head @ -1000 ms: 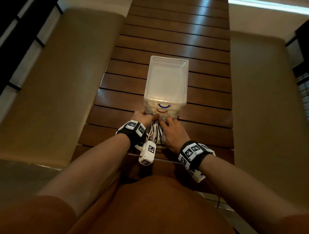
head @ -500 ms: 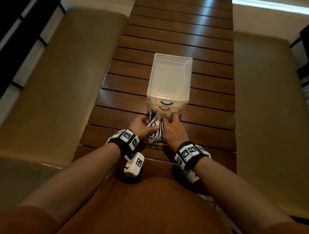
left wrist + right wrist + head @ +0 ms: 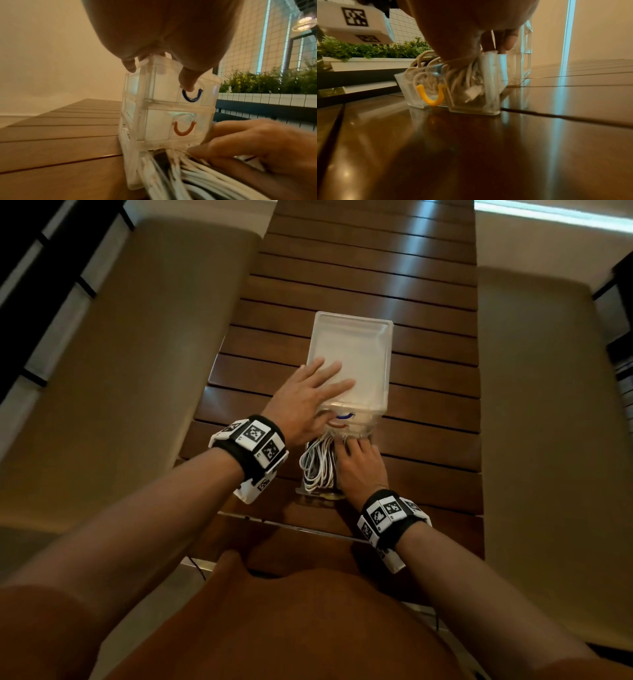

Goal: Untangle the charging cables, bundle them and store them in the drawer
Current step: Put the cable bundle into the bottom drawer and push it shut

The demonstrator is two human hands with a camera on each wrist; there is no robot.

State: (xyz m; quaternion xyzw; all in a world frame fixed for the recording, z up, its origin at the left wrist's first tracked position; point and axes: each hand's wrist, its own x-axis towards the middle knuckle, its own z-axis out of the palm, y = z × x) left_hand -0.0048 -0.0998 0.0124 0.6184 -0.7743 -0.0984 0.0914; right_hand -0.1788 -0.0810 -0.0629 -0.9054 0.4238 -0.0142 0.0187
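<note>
A clear plastic drawer unit stands on the slatted table, with a blue handle above a red handle. Its bottom drawer, with a yellow handle, is pulled out toward me and holds coiled white cables. My left hand lies flat on the unit's lid with the fingers spread and the thumb hanging over the front by the blue handle. My right hand rests on the cables in the drawer, its fingertips pressing them down just in front of the unit.
The dark wooden table runs away from me, with its near edge just behind the open drawer. Beige padded benches flank it on the left and right. A white planter with green plants stands beyond the table.
My left hand has lifted off the cables and moved forward onto the top of the drawer unit. My right hand stays on the cables in the open drawer.
</note>
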